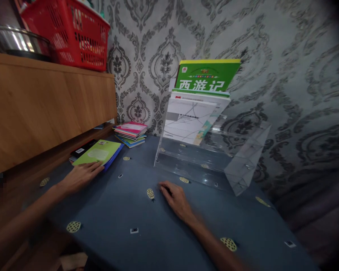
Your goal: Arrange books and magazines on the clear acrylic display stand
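Observation:
On the left side of the table lies a stack of books, topped by a light green book (pixel 109 150) with a blue book (pixel 114 158) showing under its right edge. My left hand (pixel 83 175) rests on the near edge of the green book, its fingers stretched out. A black-covered book (pixel 83 149) with a barcode sticks out on the stack's left. My right hand (pixel 175 197) lies on the tabletop, loosely curled, with nothing visible in it. Beyond it stands a clear acrylic book rack (pixel 214 160), holding a white-covered book (pixel 186 120) and a green book (pixel 207 73) behind it.
Another stack of thin books (pixel 131 130) sits by the wall. A blue patterned cloth (pixel 115 210) covers the table. Along the left runs a wooden cabinet (pixel 51 109), bearing a red plastic basket (pixel 84 41) and a metal pot (pixel 22 41). Patterned wallpaper backs the rack.

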Demonstrator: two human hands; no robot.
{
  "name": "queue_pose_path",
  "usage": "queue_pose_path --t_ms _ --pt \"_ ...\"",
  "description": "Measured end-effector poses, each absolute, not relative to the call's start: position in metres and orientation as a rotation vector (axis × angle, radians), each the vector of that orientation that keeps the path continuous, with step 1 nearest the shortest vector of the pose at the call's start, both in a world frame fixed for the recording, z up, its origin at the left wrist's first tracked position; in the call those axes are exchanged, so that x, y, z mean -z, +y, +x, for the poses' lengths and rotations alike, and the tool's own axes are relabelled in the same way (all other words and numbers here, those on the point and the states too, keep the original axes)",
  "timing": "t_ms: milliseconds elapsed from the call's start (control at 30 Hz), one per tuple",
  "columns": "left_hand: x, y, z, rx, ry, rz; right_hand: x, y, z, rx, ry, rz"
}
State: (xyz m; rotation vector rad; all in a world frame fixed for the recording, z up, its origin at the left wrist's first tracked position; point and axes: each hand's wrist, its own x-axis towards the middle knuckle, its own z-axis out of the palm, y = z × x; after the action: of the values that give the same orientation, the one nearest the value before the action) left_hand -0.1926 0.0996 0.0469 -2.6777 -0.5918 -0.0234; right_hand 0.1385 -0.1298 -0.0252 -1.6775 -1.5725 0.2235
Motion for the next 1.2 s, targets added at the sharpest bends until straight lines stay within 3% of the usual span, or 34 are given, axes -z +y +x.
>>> queue_pose_path --t_ms 200,467,667,933,1200 --pt "-0.057 0.108 -0.204 0.237 -0.717 -2.83 0.025 -0.13 0.138 -0.18 -1.575 -1.67" --pt "-0.113 0.111 -0.179 1.249 -1.073 -2.769 0.02 -0.13 0.136 -0.218 -1.568 -1.666" --pt "-0.151 0.116 -0.155 1.769 -0.988 -2.756 0.018 -0.131 0.135 -0.26 -1.555 -1.677" --pt "-0.142 0.116 -0.12 1.695 -0.992 -3.215 0.01 -0.134 0.127 -0.345 -1.422 -1.61" --pt "-0.115 0.107 -0.071 1.637 -0.946 -3.761 -0.001 -0.133 0.096 -0.732 -1.272 -1.289"
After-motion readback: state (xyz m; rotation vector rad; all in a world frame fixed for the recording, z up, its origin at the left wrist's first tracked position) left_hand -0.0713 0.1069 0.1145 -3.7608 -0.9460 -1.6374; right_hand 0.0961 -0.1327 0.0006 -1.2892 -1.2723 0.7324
